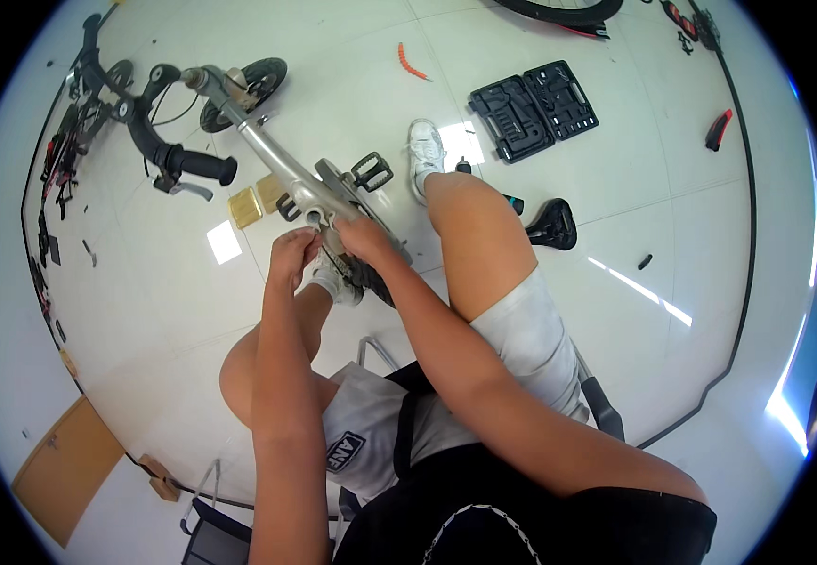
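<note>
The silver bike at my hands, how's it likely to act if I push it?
The silver bike would probably roll, since a round, tyred front wheel is fitted. It may well tip sideways if left unsupported, as no stand can be made out. Its thick frame tube looks like metal, so it should feel stiff.

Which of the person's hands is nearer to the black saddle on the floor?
The right hand. It is at the grey bicycle frame, left of the black saddle. The left hand is farther left, also at the frame.
</note>
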The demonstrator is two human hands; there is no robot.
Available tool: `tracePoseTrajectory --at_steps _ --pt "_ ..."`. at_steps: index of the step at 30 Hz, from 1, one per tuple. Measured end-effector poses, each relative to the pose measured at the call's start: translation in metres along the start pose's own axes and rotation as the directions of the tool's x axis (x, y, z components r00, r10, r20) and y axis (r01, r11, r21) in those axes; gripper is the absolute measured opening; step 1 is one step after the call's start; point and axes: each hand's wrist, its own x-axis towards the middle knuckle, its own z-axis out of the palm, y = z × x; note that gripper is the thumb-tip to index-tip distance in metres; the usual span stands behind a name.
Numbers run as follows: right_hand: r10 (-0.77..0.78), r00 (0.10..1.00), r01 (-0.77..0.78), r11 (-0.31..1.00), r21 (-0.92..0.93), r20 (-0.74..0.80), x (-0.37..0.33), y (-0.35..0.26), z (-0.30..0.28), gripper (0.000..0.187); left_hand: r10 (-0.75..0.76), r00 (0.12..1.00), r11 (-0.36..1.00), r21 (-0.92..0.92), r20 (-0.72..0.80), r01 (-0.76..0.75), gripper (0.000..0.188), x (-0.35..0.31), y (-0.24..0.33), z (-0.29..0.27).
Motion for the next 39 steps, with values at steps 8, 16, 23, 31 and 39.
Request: tracePoseTrajectory --at_steps 8,16,23,31,39 --pt "-0.342 0.940 0.330 0.916 0.229 0.013 0.032 -0.034 -0.011 0.038 0.123 0.990 0.984 0.118 0.064 -0.130 0.016 0.007 -0.003 0.002" --pt "-0.066 0.998 0.066 0.998 -0.016 -0.001 0.027 0.028 -0.008 0.047 0.048 0.996 0.996 0.067 0.073 -0.053 0.016 0.009 -0.002 -0.001" --pt "-0.108 0.991 0.098 0.988 0.119 0.076 -0.014 -0.032 -0.017 0.057 0.084 0.994 0.988 0.126 0.076 -0.093 0.016 0.010 -0.001 -0.005" --pt "-0.147 0.978 0.097 0.949 0.301 0.146 -0.004 -0.037 -0.016 0.034 0.138 0.990 0.987 0.084 0.024 -0.139 0.013 0.011 -0.001 0.000" --pt "-0.132 0.988 0.120 0.981 -0.150 -0.075 0.042 -0.018 -0.007 0.053 0.059 0.997 0.990 0.128 0.056 -0.066 0.014 0.012 0.003 -0.003"
